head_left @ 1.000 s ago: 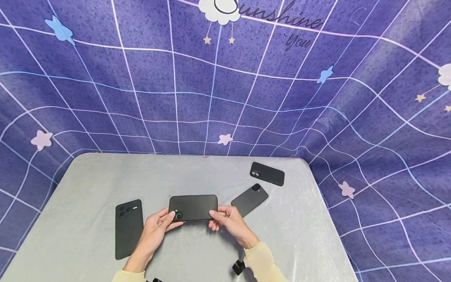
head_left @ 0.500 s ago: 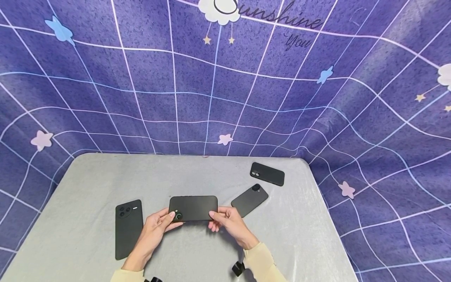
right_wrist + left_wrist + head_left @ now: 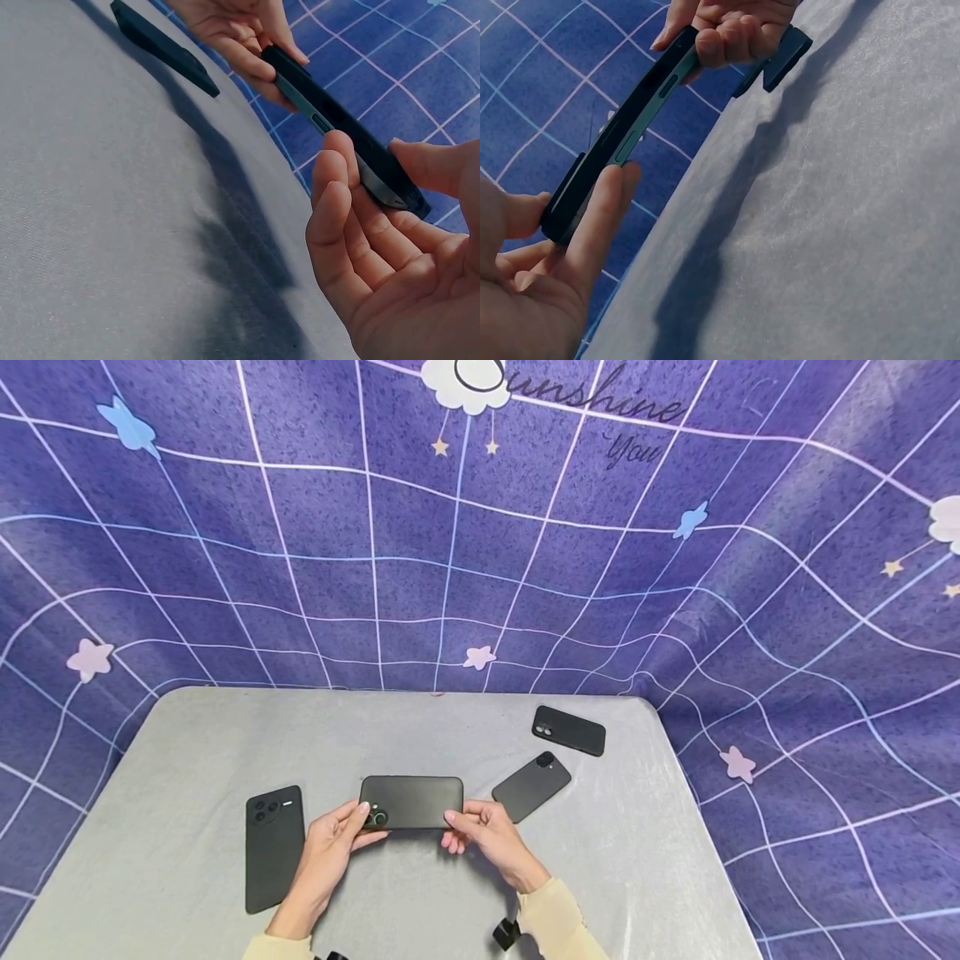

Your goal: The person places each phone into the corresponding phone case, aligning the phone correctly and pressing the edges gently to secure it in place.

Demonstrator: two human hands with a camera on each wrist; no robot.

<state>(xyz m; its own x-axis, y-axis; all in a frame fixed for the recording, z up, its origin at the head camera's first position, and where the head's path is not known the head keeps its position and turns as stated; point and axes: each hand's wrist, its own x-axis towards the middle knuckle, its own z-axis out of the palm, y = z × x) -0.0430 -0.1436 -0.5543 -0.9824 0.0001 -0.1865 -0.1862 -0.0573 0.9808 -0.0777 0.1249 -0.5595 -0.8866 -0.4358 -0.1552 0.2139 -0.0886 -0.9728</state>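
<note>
Both hands hold a phone [image 3: 420,800] in a dark case [image 3: 619,135] sideways above the table, its back facing the head camera. Round green-rimmed lenses show at its lower left corner. My left hand [image 3: 326,843] pinches the left end, thumb beside the lenses and fingers underneath. At the other end, my right hand [image 3: 495,839] grips with its thumb on the back and fingers curled below. In the left wrist view a paler greenish phone edge [image 3: 646,115] with long side buttons shows along the dark case. The phone's screen side is hidden from the head view.
On the grey-covered table [image 3: 210,735] lies a black phone or case with a round camera area [image 3: 274,860], left of my left hand. Beyond my right hand lie a dark phone [image 3: 528,789] and a black phone case [image 3: 573,732]. A purple star-patterned curtain [image 3: 412,585] surrounds the table.
My left thumb has slid slightly up and left along the phone's corner, so more of the green-rimmed lenses shows. The phone and my right hand stay almost in place.
</note>
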